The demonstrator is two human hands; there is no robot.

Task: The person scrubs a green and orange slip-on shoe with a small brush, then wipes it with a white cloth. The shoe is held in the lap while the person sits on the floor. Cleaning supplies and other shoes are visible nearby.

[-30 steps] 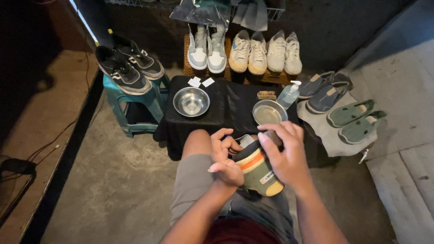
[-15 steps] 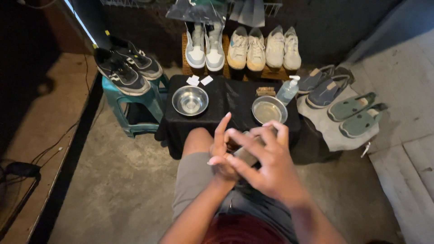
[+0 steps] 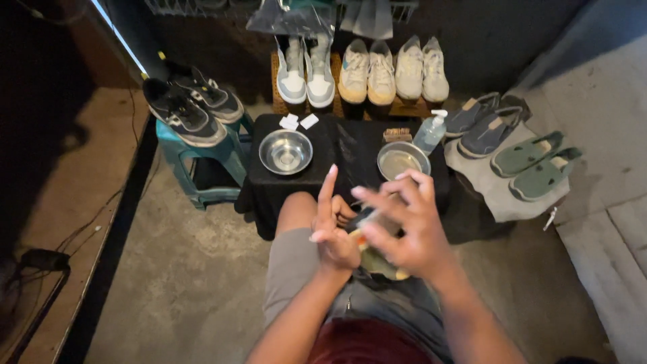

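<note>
Since half a second ago our left hand [image 3: 335, 236] has straightened its index finger so it points up, and our right hand [image 3: 408, 226] has spread wider over the shoe [image 3: 377, 259] in our lap, where a second ago it wrapped the shoe closely. Going left to right: a pair of dark sneakers [image 3: 192, 108] sits on a teal plastic stool [image 3: 202, 162]. Beside it stands the low counter [image 3: 350, 145] under a black cloth, carrying a steel bowl [image 3: 286, 152] on its left, two small white tags [image 3: 298, 122] behind that bowl, a second steel bowl [image 3: 402, 160] on its right, a small brush [image 3: 397, 135] and a clear pump bottle [image 3: 431, 131]. Behind the counter, grey-and-white high-tops [image 3: 305, 71] and two pale sneaker pairs [image 3: 394, 71] line a wooden shelf. Further right, slip-on shoes [image 3: 482, 125] and green slip-ons [image 3: 536, 162] lie on a grey cloth [image 3: 485, 182] on the floor. Left hand half closed against the shoe, index raised; right hand open, fingers fanned, resting on the shoe's upper side. We cannot tell whether either hand truly grips it. Shoe lies between both hands above our knees, mostly covered.
</note>
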